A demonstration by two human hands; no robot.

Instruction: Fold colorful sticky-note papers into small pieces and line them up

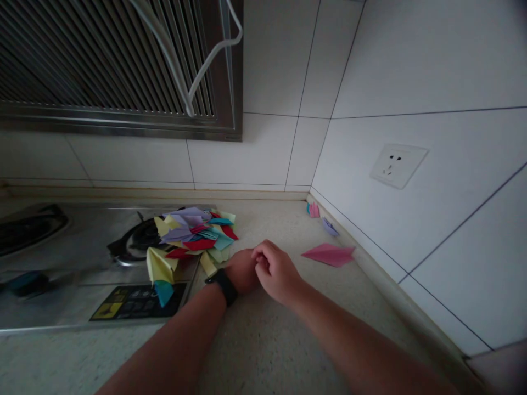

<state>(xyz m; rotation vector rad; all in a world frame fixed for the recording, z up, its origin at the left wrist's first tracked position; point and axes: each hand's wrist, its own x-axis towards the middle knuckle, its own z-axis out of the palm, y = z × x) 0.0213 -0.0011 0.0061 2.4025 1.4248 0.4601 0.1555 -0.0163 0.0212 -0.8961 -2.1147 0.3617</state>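
Head view: across counter (269, 351) and stove (86, 266), a heap of folded paper (200, 237) lies at ten o'clock from the left hand (244, 270), whose fingers I cannot make out. The right hand (278, 273) overlaps it, fingers curled narrowly inward, with a pink paper plane (330, 254) between its two and three o'clock.

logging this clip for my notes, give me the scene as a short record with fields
left hand: black wristband; appears to meet the right hand; contents hidden
right hand: fingers curled; contents unclear
paper pile: multicoloured folded pieces across the right side of the stove and the counter
pink folded paper: on counter, right of hands
purple folded paper: beside right wall
socket: right wall
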